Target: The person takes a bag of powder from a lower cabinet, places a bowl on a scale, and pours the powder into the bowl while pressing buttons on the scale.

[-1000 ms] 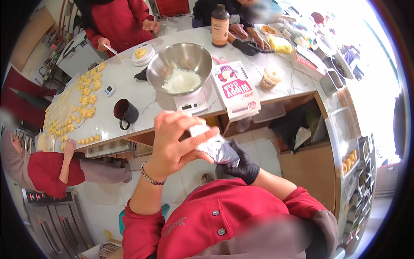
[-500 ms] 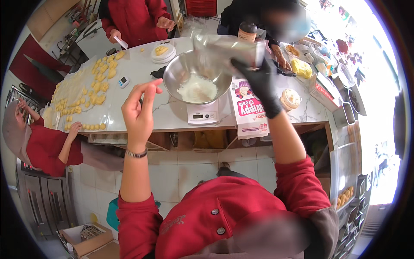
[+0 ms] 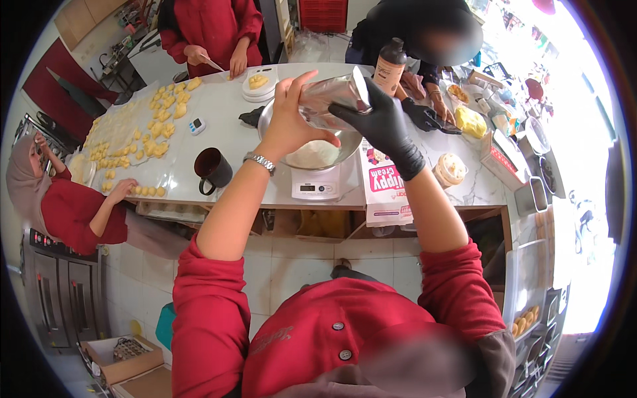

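Observation:
My right hand (image 3: 381, 123), in a black glove, grips the right end of a shiny silver foil bag (image 3: 325, 103). The bag is held sideways above a steel mixing bowl (image 3: 350, 149). My bare left hand (image 3: 292, 109) curves around the bag's left end, fingers above and thumb stretched below it. White powder (image 3: 315, 154) lies in the bowl, partly hidden by my left hand and the bag. Under the bowl is a white kitchen scale (image 3: 315, 188). A white and pink packet (image 3: 386, 192) lies right of the scale.
A dark mug (image 3: 212, 171) stands left of the scale, near a small timer (image 3: 197, 126). Dough pieces (image 3: 159, 129) cover the table's left side, where co-workers stand. A brown bottle (image 3: 389, 66) and a tub (image 3: 450, 170) stand to the right.
My left hand has risen from the left of the bowl to the bag, uncovering the mug. The bag, blurred before, is now steadier and slightly lower. A far co-worker's hands have come down to the table.

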Demonstrator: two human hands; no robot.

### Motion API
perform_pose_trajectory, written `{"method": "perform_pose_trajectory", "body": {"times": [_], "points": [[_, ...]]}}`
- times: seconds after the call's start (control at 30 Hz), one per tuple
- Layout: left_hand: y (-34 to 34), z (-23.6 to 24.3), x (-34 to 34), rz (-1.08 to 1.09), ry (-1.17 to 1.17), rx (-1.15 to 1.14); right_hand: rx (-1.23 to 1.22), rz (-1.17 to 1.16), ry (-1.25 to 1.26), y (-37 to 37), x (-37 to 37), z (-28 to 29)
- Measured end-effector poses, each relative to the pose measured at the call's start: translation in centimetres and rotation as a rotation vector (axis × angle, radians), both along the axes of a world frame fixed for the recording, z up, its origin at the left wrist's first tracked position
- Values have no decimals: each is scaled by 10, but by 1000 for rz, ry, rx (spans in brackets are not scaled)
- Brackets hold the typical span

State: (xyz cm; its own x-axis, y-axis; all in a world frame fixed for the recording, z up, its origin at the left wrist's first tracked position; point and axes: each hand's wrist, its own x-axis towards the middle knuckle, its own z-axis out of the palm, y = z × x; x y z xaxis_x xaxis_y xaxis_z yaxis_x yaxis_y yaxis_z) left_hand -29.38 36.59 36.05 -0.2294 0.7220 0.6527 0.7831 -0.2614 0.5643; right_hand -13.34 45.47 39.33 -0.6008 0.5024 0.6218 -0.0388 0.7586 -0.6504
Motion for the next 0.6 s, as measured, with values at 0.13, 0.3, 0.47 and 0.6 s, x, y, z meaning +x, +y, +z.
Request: {"method": "perform_pose_trajectory", "body": {"times": [0.13, 0.3, 0.47, 0.6], "points": [[14, -18, 2, 55, 7, -67, -42, 11, -12, 10, -3, -14], [22, -43, -12, -124, -222, -219, 29, -2, -75, 6, -10, -16], [21, -31, 2, -208, -400, -271, 43, -18, -86, 10, -8, -16], [20, -30, -1, -182, -309, -255, 22, 2, -56, 7, -7, -15]]}}
